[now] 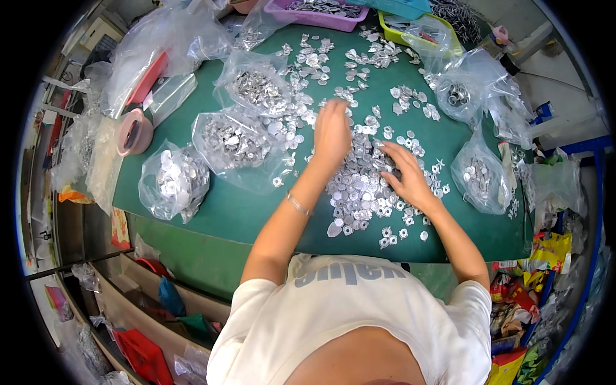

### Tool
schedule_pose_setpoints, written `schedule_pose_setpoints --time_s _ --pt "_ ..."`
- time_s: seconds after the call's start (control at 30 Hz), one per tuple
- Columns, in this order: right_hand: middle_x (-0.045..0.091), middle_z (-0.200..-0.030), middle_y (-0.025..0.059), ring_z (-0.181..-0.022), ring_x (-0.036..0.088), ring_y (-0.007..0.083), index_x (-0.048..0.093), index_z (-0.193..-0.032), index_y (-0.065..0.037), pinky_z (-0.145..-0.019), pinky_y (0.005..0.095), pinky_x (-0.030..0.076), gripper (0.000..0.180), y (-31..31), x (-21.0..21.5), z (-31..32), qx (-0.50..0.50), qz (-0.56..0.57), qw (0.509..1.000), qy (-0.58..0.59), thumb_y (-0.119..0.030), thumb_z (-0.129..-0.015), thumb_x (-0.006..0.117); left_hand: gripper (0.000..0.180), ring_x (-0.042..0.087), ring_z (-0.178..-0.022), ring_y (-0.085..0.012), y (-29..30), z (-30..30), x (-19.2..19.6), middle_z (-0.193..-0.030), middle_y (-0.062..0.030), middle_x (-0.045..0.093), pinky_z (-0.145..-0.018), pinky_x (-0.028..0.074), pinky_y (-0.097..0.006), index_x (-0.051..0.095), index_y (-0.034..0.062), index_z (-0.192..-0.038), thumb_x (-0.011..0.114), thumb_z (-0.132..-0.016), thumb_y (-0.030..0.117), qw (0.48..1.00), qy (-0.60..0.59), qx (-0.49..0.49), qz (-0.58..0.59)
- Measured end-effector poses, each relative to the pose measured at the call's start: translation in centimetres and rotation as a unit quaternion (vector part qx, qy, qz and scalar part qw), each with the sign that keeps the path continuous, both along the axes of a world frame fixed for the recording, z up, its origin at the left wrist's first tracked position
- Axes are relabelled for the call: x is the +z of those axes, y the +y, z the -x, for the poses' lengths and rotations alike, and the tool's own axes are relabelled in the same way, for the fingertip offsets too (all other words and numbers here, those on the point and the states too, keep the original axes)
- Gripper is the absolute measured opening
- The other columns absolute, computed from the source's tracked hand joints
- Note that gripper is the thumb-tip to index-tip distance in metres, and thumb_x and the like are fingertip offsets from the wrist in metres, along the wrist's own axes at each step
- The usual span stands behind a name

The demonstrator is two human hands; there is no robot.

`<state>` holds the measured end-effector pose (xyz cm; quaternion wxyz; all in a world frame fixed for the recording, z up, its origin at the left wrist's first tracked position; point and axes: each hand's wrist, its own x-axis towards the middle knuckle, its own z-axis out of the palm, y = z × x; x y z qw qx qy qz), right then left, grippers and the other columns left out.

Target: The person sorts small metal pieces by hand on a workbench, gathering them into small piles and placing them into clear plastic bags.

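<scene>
A wide pile of small silver metal pieces [359, 192], many of them round, is spread over the green table in front of me. At the pile's far left edge is my left hand [332, 136], its fingers bent and held together beside loose silver pieces; what they hold, if anything, is hidden. On the right side of the pile rests my right hand [408, 178], thumb and fingers apart, fingertips touching the pieces. Several ring-shaped pieces [389, 239] lie nearer to me.
Clear plastic bags of silver parts stand left [173, 179] and right [481, 173] on the green table [212, 228]. A pink cup [135, 133] sits at the left edge. Along the back are a purple basket [314, 18] and a yellow-green basket [391, 33].
</scene>
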<state>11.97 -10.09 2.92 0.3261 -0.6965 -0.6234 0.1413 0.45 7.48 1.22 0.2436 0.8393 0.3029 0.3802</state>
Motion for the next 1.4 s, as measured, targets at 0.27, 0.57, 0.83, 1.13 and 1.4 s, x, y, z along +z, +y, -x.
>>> schedule_pose_setpoints --time_s 0.27,0.57,0.83,1.13,1.4 --pt "0.06 -0.094 0.0101 -0.092 0.052 0.0282 0.062 -0.097 -0.004 -0.084 0.0375 0.039 0.023 6.7 -0.6 -4.3 -0.103 -0.097 0.988 -0.055 -0.012 -0.075 0.065 0.032 0.053 -0.098 -0.0324 6.0 -5.4 -4.2 -0.099 -0.0151 0.057 -0.087 0.042 -0.041 0.063 0.003 -0.097 0.054 -0.068 -0.007 0.994 0.094 -0.013 -0.05" --pt "0.058 -0.089 0.0092 -0.08 0.057 0.0242 0.062 -0.099 -0.001 -0.066 0.0328 0.046 0.023 9.0 -2.3 -6.2 -0.15 -0.033 0.966 0.21 -0.006 -0.076 0.063 0.008 0.06 -0.078 -0.0268 2.4 -2.8 -1.3 -0.086 -0.0129 0.059 -0.069 0.05 -0.035 0.061 -0.0025 -0.081 0.055 -0.077 -0.005 0.986 -0.115 -0.023 0.121" --pt "0.054 -0.073 -0.0022 -0.067 0.054 0.0101 0.062 -0.102 -0.002 -0.061 0.0301 0.044 0.025 2.7 0.8 -3.5 -0.089 0.069 0.791 0.602 -0.015 -0.081 0.063 0.026 0.057 -0.079 -0.0172 -0.8 2.3 0.3 -0.088 -0.0076 0.057 -0.072 0.049 -0.029 0.048 -0.0002 -0.105 0.055 -0.081 -0.002 0.732 -0.302 -0.082 0.606" --pt "0.059 -0.079 0.012 -0.074 0.059 0.034 0.064 -0.08 -0.005 -0.064 0.0432 0.045 0.015 1.1 0.8 -3.5 -0.251 0.084 0.961 -0.074 -0.02 -0.079 0.062 0.022 0.056 -0.07 -0.0284 -5.5 0.5 -0.1 -0.076 -0.0126 0.054 -0.061 0.046 -0.037 0.061 -0.0009 -0.081 0.071 -0.071 0.017 0.993 0.064 -0.074 0.07" --pt "0.056 -0.083 0.0119 -0.076 0.056 0.0301 0.063 -0.093 -0.005 -0.068 0.0402 0.044 0.02 -0.2 1.7 -2.8 -0.214 0.007 0.977 -0.019 -0.011 -0.074 0.066 0.007 0.057 -0.069 -0.0309 -5.0 -0.4 -0.8 -0.078 -0.0129 0.057 -0.063 0.045 -0.04 0.064 -0.0002 -0.075 0.065 -0.074 0.007 0.989 0.076 -0.095 0.087"
